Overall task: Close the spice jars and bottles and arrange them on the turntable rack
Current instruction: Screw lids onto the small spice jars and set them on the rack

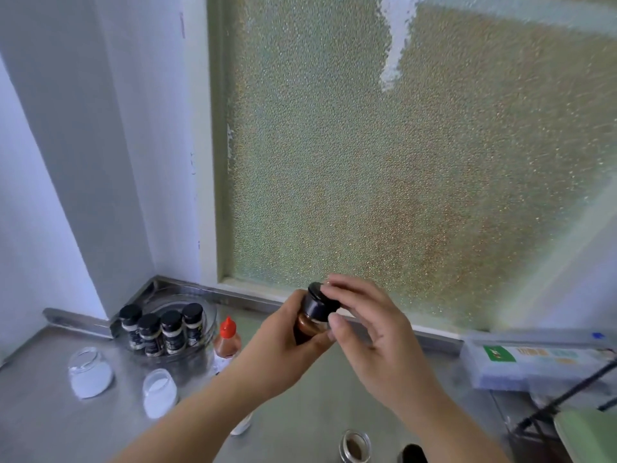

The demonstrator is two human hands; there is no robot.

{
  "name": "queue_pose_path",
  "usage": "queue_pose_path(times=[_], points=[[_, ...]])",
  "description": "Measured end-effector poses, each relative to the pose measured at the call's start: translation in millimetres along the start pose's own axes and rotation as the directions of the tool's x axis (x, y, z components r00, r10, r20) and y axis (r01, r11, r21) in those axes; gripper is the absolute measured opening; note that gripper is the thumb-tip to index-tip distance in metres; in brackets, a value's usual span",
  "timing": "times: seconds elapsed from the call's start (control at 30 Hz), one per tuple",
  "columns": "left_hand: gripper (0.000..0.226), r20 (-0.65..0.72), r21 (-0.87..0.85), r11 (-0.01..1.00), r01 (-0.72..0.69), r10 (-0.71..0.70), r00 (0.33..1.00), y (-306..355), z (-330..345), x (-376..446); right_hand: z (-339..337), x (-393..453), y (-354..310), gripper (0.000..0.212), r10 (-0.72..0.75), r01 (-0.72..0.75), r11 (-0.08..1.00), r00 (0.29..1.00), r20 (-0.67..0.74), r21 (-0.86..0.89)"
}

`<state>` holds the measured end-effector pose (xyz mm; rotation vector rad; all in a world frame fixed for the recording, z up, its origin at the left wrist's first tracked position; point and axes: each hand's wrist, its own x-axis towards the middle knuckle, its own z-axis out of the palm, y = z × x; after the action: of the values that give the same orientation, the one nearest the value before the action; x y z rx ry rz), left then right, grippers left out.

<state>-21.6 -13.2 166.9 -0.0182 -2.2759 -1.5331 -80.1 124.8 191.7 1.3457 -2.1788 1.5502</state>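
Note:
My left hand (287, 342) grips a brown spice jar (305, 327) in the air above the steel counter, tilted toward the window. My right hand (364, 332) pinches the jar's black cap (320, 302) with thumb and fingers. The clear turntable rack (207, 315) stands in the back left corner and holds several black-capped spice jars (160, 330). Just right of the rack stands a sauce bottle with a red cap (227, 339). Two lidless glass jars of white powder (90, 372) (159, 390) sit in front of the rack. An open jar of brown spice (355, 446) stands at the bottom edge.
The steel counter (50, 422) runs below a frosted window (400, 162). A dark cap-like object (412, 454) lies beside the open jar. A box with a green label (534, 362) lies at the right, with black wire bars (567, 392) and a green item (591, 436) in front.

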Motion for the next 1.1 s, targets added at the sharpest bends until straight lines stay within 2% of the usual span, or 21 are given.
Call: queue_pose_path(times=[0.07, 0.17, 0.23, 0.33, 0.4, 0.47, 0.57, 0.67, 0.87, 1.0, 1.07, 1.1], points=[[0.026, 0.027, -0.013, 1.000, -0.012, 0.013, 1.000, 2.1, 1.1, 1.6, -3.0, -0.6, 1.3, 0.027, -0.070, 0.068, 0.992, 0.997, -0.015, -0.110], [0.032, 0.051, 0.022, 1.000, -0.015, 0.013, 0.999, 2.5, 2.4, 4.4, -7.2, 1.5, 1.6, 0.024, -0.077, 0.076, 0.987, 0.997, -0.002, -0.144], [0.027, 0.069, 0.046, 0.999, -0.015, 0.012, 0.998, 3.4, 1.7, 6.0, -11.6, 4.5, 3.0, 0.023, -0.059, 0.066, 0.987, 0.997, 0.052, -0.143], [0.024, 0.129, 0.158, 0.987, -0.022, 0.001, 0.992, 4.4, -2.5, 8.5, -26.0, 13.4, 1.6, 0.028, 0.010, 0.015, 0.993, 0.977, 0.213, -0.116], [0.033, 0.169, 0.268, 0.963, -0.041, -0.005, 0.986, 5.4, -5.5, 8.8, -36.9, 21.7, 0.8, 0.045, 0.075, 0.003, 0.979, 0.923, 0.377, -0.202], [0.035, 0.189, 0.304, 0.952, -0.028, -0.031, 0.982, 7.7, -7.7, 7.5, -42.2, 28.6, 0.3, 0.054, 0.144, -0.003, 0.958, 0.870, 0.472, -0.286], [0.030, 0.207, 0.296, 0.953, 0.065, -0.131, 0.970, 10.4, -11.6, 2.1, -38.3, 29.8, -1.6, 0.050, 0.194, -0.023, 0.939, 0.857, 0.477, -0.342], [0.028, 0.215, 0.356, 0.932, 0.071, -0.155, 0.964, 4.1, -15.6, -1.8, -35.7, 25.6, -0.9, 0.046, 0.243, -0.065, 0.930, 0.848, 0.472, -0.362], [0.030, 0.194, 0.421, 0.907, 0.006, -0.097, 0.976, 6.9, -18.3, -3.3, -35.0, 19.2, -1.6, 0.028, 0.447, -0.330, 0.888, 0.781, 0.437, -0.319], [0.035, 0.196, 0.394, 0.918, -0.048, -0.033, 0.980, 10.4, -11.3, -3.2, -33.7, 16.9, -6.9, 0.055, 0.592, -0.567, 0.799, 0.685, 0.424, -0.200], [0.033, 0.179, 0.355, 0.935, -0.022, -0.045, 0.983, 10.8, -7.5, -2.3, -38.1, 17.5, -6.9, 0.067, 0.608, -0.562, 0.791, 0.683, 0.404, -0.241], [0.032, 0.169, 0.338, 0.941, -0.004, -0.057, 0.984, 10.7, -6.5, -1.6, -42.5, 17.7, -5.0, 0.068, 0.585, -0.512, 0.811, 0.706, 0.399, -0.283]])
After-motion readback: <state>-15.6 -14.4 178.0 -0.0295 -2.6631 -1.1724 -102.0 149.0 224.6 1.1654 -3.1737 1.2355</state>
